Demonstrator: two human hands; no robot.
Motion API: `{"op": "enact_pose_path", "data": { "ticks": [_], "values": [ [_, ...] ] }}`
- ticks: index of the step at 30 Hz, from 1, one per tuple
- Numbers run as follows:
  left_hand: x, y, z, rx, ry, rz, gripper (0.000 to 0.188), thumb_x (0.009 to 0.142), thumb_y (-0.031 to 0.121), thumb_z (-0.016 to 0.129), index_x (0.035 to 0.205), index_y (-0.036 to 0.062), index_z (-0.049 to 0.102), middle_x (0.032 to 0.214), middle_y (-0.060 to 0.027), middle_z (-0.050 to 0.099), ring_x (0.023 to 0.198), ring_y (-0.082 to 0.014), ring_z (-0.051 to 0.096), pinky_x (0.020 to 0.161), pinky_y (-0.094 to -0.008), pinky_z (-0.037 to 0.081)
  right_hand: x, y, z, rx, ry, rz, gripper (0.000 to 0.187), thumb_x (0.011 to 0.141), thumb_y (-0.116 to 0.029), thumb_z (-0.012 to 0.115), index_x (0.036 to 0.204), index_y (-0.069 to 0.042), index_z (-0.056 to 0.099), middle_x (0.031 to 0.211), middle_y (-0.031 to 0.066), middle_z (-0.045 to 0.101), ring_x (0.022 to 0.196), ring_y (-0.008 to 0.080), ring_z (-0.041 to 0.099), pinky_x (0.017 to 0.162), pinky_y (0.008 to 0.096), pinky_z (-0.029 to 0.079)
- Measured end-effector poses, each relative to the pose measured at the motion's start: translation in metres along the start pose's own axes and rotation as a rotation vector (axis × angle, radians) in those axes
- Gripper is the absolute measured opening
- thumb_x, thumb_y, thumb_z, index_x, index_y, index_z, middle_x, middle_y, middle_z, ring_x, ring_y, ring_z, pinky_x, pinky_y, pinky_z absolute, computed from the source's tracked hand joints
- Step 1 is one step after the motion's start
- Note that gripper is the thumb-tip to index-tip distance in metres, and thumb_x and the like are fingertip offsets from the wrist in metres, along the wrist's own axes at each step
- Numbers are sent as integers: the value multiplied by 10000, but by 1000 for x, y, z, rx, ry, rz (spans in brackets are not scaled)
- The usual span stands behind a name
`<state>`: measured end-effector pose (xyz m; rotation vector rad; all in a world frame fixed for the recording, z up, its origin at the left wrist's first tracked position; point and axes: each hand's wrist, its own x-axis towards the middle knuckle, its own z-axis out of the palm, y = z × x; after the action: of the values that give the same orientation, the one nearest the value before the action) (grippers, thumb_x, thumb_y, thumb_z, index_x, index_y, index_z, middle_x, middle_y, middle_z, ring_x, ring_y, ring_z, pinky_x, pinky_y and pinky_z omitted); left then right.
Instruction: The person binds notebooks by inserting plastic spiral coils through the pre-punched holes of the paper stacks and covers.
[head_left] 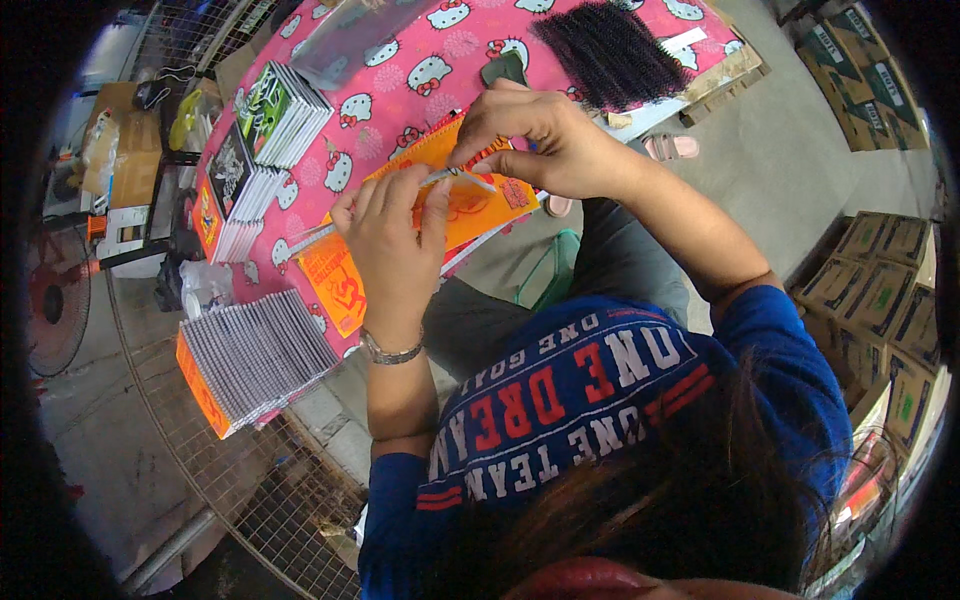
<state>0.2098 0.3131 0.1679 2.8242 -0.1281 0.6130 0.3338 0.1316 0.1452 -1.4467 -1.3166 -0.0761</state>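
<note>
An orange-covered notebook [462,212] lies before me on the pink patterned tablecloth, with its pale page edge raised. My left hand [390,225] pinches that edge, fingers bent and thumb pressed against it. My right hand [545,140] is closed over the same edge, thumb and forefinger together on what looks like a dark spiral binding wire [457,170]. Its far part is hidden under my fingers. Another orange cover [335,280] lies to the left, under my left wrist. A bundle of black spiral wires [612,55] rests at the far right of the table.
Notebook stacks stand along the table's left side: a green-covered one [285,115], a black-covered one [240,195] and a larger spiral-bound one [260,355]. Cardboard boxes [880,290] are piled at the right. A fan [60,305] is at the far left, beside a wire mesh [235,460].
</note>
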Motion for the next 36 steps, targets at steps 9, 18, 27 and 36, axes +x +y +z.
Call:
{"op": "enact_pose_path", "data": {
  "ticks": [9,18,27,36],
  "values": [
    [2,5,2,46,47,58,191,901,238,621,1046,114,615,954,-30,644,928,-210,588,908,-409,333,-1,-9,0,48,-65,292,250,889,-70,649,1128,-18,599,856,96,638,737,197,611,673,309,492],
    [-4,5,2,110,-9,127,176,900,240,606,1048,144,598,974,-30,606,947,-228,567,1001,-483,295,8,-40,-10,-344,-182,109,285,867,-40,603,1130,-17,498,888,119,635,732,281,667,626,332,519],
    [-14,-3,3,42,-48,74,231,925,346,580,1022,138,605,1017,-27,612,1004,-251,555,1046,-528,254,-23,186,46,-743,-55,778,307,912,-249,563,1148,-56,602,1072,140,641,920,309,655,748,454,552],
    [-48,-10,15,55,217,-99,456,771,451,748,1000,96,578,1172,-89,484,1283,-399,318,1040,-654,176,-31,185,69,-1032,28,821,508,810,-464,621,1181,-117,607,1199,114,568,1188,309,492,950,499,395]
  ]
}}
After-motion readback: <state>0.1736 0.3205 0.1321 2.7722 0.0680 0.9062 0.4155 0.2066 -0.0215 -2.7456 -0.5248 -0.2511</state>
